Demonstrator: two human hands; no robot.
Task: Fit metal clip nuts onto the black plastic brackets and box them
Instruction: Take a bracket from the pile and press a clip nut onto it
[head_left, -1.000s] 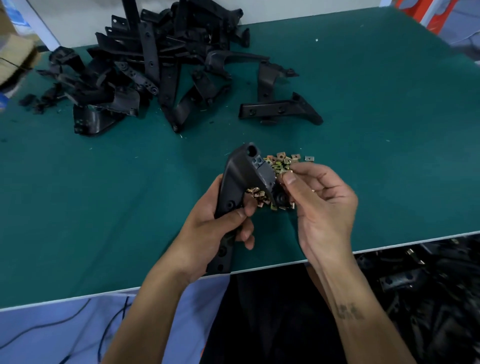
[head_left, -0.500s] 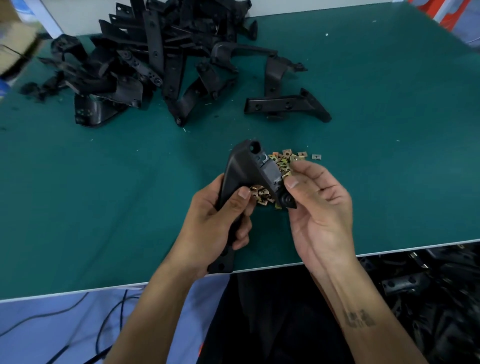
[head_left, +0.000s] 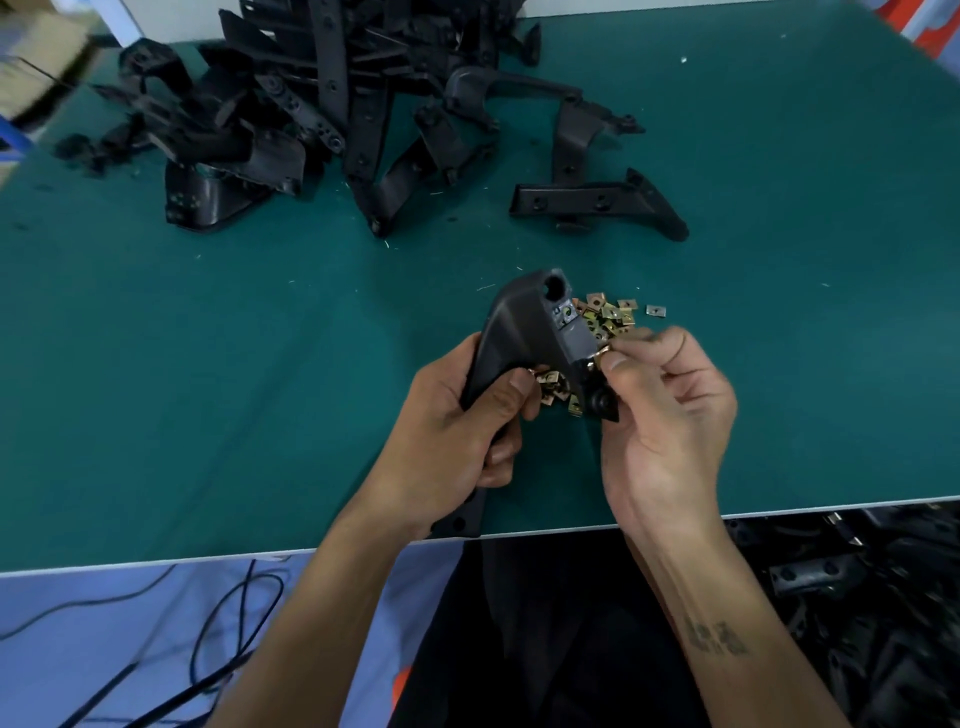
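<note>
My left hand (head_left: 457, 431) grips a black plastic bracket (head_left: 524, 332) by its long arm, holding it upright above the green table (head_left: 208, 389). One metal clip nut sits near the bracket's top end. My right hand (head_left: 665, 415) pinches a brass-coloured clip nut (head_left: 602, 355) between thumb and forefinger against the bracket's lower right edge. A small heap of loose clip nuts (head_left: 613, 317) lies on the table just behind the bracket, partly hidden by it.
A big pile of black brackets (head_left: 291, 114) fills the back left of the table, with single brackets (head_left: 597, 202) lying nearer. Below the table's front edge at right is a container of black brackets (head_left: 857, 597). Cables run over the floor at lower left.
My right hand's thumb and forefinger have closed onto a clip nut at the bracket's lower edge. The left hand keeps the same grip on the bracket.
</note>
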